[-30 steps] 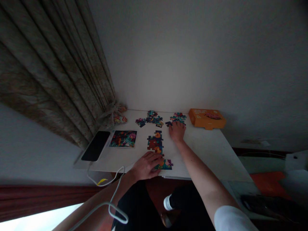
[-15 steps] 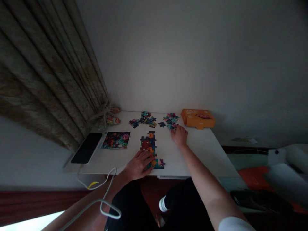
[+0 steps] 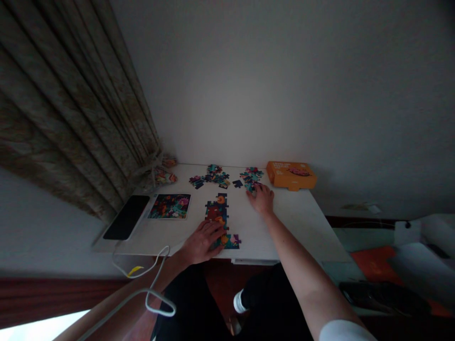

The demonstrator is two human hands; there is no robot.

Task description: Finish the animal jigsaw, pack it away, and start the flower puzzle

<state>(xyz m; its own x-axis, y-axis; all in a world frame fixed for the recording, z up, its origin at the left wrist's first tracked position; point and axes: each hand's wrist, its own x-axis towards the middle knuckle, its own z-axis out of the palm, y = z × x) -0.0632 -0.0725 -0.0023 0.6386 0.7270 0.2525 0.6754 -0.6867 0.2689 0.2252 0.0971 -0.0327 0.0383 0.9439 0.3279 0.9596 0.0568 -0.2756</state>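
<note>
A partly joined jigsaw puzzle (image 3: 216, 211) lies near the front edge of the white table, its assembled pieces forming an L shape. My left hand (image 3: 203, 240) rests flat over its lower left part, fingers extended, covering some of it. At the near side of a loose heap of puzzle pieces (image 3: 251, 174) is my right hand (image 3: 262, 200), thumb and fingers apart and touching the pieces there. A single dark puzzle piece (image 3: 238, 183) lies just left of that heap. Further left is a second heap of puzzle pieces (image 3: 214, 176).
A picture card (image 3: 169, 206) and a phone (image 3: 127, 218) lie on the left of the table (image 3: 295, 227). An orange box (image 3: 291, 175) stands at the back right, against the wall. Plastic bag (image 3: 156, 177) at the back left; white cable (image 3: 156, 284) across my left forearm.
My right hand has shifted slightly left at the heap, and its thumb is spread further from the fingers. My left hand stays on the puzzle. The view has moved a little.
</note>
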